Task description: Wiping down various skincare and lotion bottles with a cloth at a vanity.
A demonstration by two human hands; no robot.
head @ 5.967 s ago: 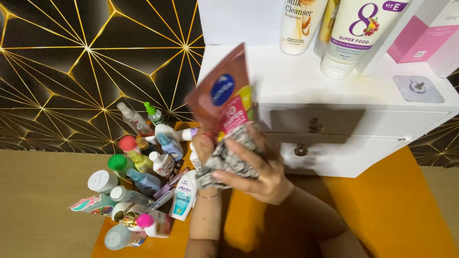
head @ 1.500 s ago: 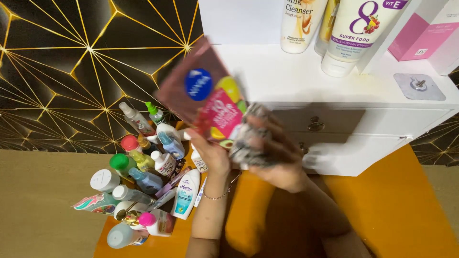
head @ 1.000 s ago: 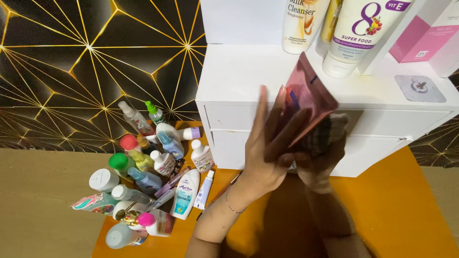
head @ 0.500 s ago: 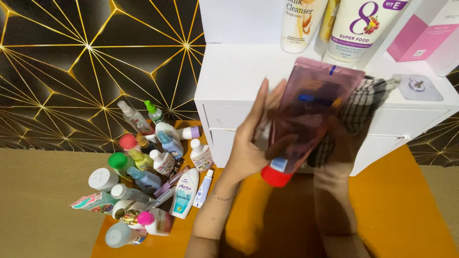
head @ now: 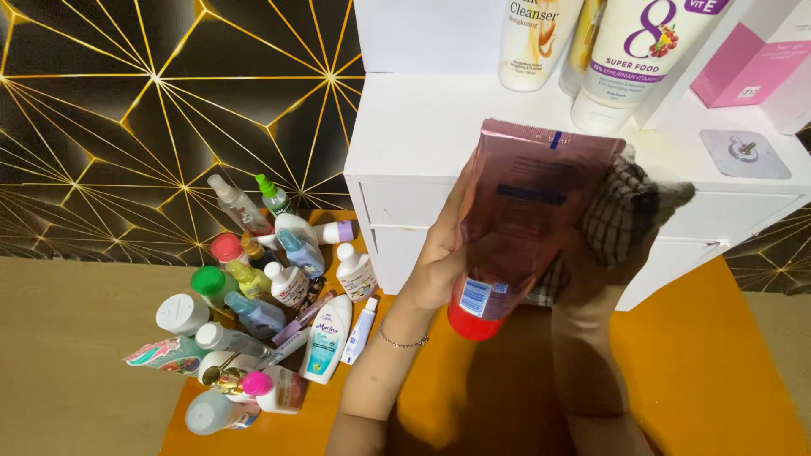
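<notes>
My left hand [head: 438,253] grips a translucent pink tube with a red cap [head: 519,219] by its left side, cap end pointing down toward me. My right hand [head: 596,253] is mostly hidden behind the tube and holds a checked grey cloth [head: 629,215] against the tube's right side. Both hands hover in front of the white drawer unit [head: 405,194], just below its top shelf.
Several bottles and tubes [head: 270,304] stand and lie clustered on the orange mat [head: 701,371] at the lower left. Tall white tubes [head: 634,59] and a pink box [head: 752,59] stand on the white shelf. A metal hook plate [head: 743,152] lies on the shelf at the right.
The tube has been turned over from its printed front to its back, cap end down, and carried right and up to the drawer unit. The cloth moved to its right side.
</notes>
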